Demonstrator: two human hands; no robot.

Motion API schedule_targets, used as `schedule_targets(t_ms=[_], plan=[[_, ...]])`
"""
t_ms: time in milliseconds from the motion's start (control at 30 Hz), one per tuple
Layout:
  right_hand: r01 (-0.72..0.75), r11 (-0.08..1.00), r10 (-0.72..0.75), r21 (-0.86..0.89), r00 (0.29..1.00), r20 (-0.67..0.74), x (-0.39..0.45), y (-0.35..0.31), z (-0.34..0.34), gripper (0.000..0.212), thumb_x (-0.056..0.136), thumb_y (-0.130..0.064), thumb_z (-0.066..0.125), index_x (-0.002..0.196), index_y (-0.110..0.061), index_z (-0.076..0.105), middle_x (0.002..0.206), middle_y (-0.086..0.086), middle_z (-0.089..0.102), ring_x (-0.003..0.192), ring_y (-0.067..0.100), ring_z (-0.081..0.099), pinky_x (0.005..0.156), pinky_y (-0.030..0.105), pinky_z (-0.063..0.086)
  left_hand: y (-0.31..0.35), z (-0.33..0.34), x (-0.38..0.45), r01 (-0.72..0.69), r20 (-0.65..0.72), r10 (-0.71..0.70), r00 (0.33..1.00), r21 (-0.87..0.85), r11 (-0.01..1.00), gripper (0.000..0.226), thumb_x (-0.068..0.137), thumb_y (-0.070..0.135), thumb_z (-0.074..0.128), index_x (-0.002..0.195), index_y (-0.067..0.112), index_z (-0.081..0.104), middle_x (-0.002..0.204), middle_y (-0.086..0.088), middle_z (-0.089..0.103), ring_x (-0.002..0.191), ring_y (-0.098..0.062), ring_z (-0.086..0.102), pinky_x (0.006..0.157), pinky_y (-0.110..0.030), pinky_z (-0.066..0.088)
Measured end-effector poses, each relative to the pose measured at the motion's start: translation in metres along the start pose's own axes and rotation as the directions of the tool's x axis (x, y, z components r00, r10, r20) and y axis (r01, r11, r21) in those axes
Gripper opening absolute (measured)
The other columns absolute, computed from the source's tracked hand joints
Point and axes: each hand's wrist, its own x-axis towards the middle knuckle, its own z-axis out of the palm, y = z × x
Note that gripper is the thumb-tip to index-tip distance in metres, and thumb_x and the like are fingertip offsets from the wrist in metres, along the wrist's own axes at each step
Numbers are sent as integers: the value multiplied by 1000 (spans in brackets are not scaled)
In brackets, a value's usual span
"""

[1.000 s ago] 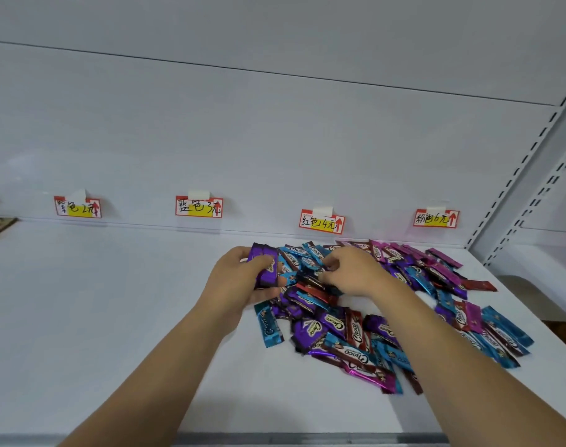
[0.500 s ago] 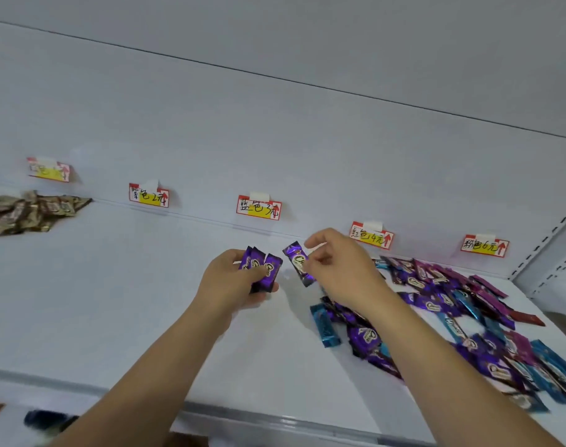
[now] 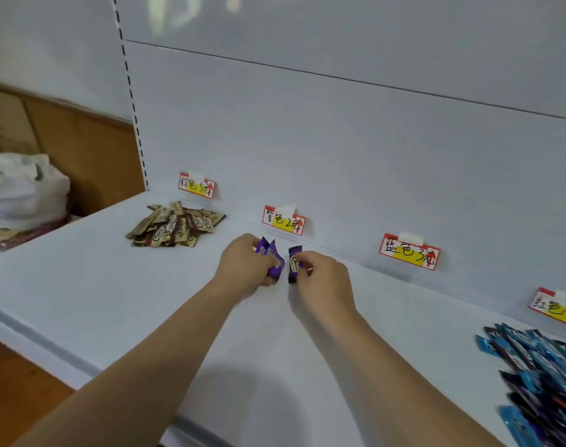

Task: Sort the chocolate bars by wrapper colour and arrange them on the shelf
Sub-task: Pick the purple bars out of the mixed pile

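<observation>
My left hand grips a small bunch of purple-wrapped bars just above the white shelf. Close to its right, my right hand pinches one more purple bar, held upright. Both hands are in front of the purple price label on the back panel. A pile of brown-wrapped bars lies to the left under the brown label. The mixed heap of blue, purple and red bars sits at the far right edge.
A blue label and a red label are fixed further right along the back panel. A white plastic bag lies beyond the shelf's left end, before a wooden wall. Bare shelf surface stretches between the brown pile and the mixed heap.
Both hands lifted purple bars out of the mixed heap and carried them left along the shelf to the purple label. The view swung left, bringing the brown pile and bag into sight.
</observation>
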Motion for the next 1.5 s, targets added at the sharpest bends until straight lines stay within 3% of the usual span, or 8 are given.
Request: schedule_targets(t_ms=[133,233,333,467,567,667,867,1500], plan=[[41,974,-35,-224,999,33,33,8,18,23,91,-16,52,98,-23,72,93,-2,69,98,29,59,74,38,52,0,-9,44,-73,-18,78,997,186,980,28,94,28,68,117,15,61,98,-9,76,71,-23,76,67,-34,61],[159,926,-139,-342,987,82,27,15,21,30,100,-37,41,112,-27,67,110,-3,62,110,31,52,82,40,50,-5,-31,57,-163,-19,188,982,417,894,41,95,35,63,133,20,60,102,-1,77,93,-25,74,92,-42,58],[273,862,-177,-427,952,251,9,12,24,63,96,-64,20,145,-34,46,149,-3,43,135,29,39,108,47,40,-17,-47,50,-347,99,363,926,600,721,39,101,33,56,139,26,60,118,1,75,113,-24,67,100,-41,53],[256,818,-94,-514,943,320,11,1,33,72,95,-73,9,152,-36,32,164,0,22,147,33,21,118,54,25,-38,-54,38,-548,366,443,818,730,409,59,98,51,25,131,24,65,130,3,64,126,-25,57,96,-47,52],[204,816,8,-540,932,364,22,-5,39,80,95,-77,5,163,-37,15,173,5,3,157,37,1,124,59,11,-45,-51,48,-539,417,396,818,796,275,79,94,56,7,142,19,58,147,-4,55,137,-28,48,104,-48,47],[186,805,42,-563,929,367,28,-7,40,83,94,-80,3,164,-38,9,174,7,-5,158,39,-6,125,59,7,-41,-39,58,-499,419,334,844,842,203,59,107,47,16,151,21,45,162,-4,39,148,-26,35,110,-47,42],[192,777,60,-599,925,374,17,-1,19,82,96,-79,9,165,-34,10,174,8,-5,158,40,-7,125,60,7,-32,-32,50,-449,390,245,887,851,271,63,110,46,31,166,20,17,174,-5,6,160,-28,5,125,-50,25],[9,769,115,-639,982,153,-180,107,-208,74,102,-71,18,165,-34,12,174,3,4,160,29,-4,129,53,7,22,163,-174,-727,555,498,667,630,272,54,107,49,42,154,24,44,155,2,49,145,-21,40,120,-40,32]])
